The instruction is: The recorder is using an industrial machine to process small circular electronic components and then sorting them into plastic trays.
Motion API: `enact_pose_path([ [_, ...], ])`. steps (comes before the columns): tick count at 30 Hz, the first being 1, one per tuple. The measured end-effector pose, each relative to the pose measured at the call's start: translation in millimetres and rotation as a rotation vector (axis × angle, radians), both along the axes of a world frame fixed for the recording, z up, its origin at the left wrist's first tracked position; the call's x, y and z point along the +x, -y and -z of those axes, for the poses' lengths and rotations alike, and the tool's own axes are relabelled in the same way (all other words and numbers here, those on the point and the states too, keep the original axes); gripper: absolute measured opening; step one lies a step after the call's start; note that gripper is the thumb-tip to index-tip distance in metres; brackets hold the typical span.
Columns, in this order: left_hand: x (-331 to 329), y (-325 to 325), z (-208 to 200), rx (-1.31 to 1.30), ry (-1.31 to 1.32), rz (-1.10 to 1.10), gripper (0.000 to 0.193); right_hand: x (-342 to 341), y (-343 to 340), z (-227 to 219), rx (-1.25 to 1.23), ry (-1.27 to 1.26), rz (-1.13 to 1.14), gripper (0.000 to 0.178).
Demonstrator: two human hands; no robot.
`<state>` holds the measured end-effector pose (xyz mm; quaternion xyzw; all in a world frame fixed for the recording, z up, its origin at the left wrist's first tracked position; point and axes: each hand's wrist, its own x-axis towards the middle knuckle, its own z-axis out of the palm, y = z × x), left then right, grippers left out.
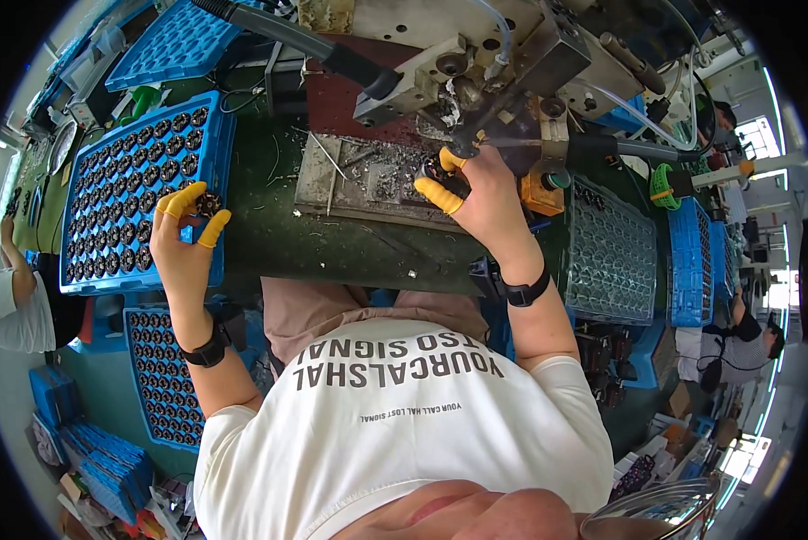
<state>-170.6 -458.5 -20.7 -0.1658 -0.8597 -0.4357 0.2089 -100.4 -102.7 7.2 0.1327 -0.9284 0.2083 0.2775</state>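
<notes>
My left hand [184, 236], with yellow finger cots on its fingertips, pinches a small round black-and-copper part [208, 204] that looks like a motor core. It is over the right edge of a blue tray [227, 135] filled with rows of similar parts. My right hand [480, 193], also in yellow finger cots, grips another such part [432, 169] at the metal machine [485, 108]. The fingers and the machine head cover much of that part. Beneath it lies the machine's metal base plate [350, 184], strewn with metal shavings.
A clear tray [611, 256] is to the right of the machine, with a few dark parts at its far end. Another filled blue tray [166, 378] sits lower left. An orange block [543, 194] stands beside my right hand. People work at both sides.
</notes>
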Motion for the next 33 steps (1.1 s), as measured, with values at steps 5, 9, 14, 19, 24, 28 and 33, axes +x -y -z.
enact_pose_path([
  [5, 0, 0, 0, -0.013, -0.012, 0.005, 0.045, 6, 6, 4, -0.209, 0.016, 0.029, 0.050],
  [9, -1, -1, -1, -0.015, -0.004, 0.002, 0.043, 10, 5, 20, -0.352, -0.035, 0.048, 0.067],
  [14, -3, -15, -14, -0.048, -0.029, 0.003, 0.043, 11, 12, 16, -0.416, -0.059, 0.112, 0.052],
  [19, 13, -102, -40, 0.055, -0.045, 0.298, 0.042, 20, 10, 14, -0.511, -0.129, 0.133, 0.039],
  [24, 11, -178, -28, 0.158, -0.042, 0.583, 0.042, 46, -7, 28, -0.597, -0.157, 0.197, 0.040],
  [28, -2, -191, -17, 0.112, -0.112, 0.549, 0.043, 65, -15, 29, -0.543, -0.163, 0.252, 0.040],
  [33, -7, -197, -25, 0.142, 0.187, 0.733, 0.057, 78, -29, 38, -0.541, -0.194, 0.261, 0.039],
])
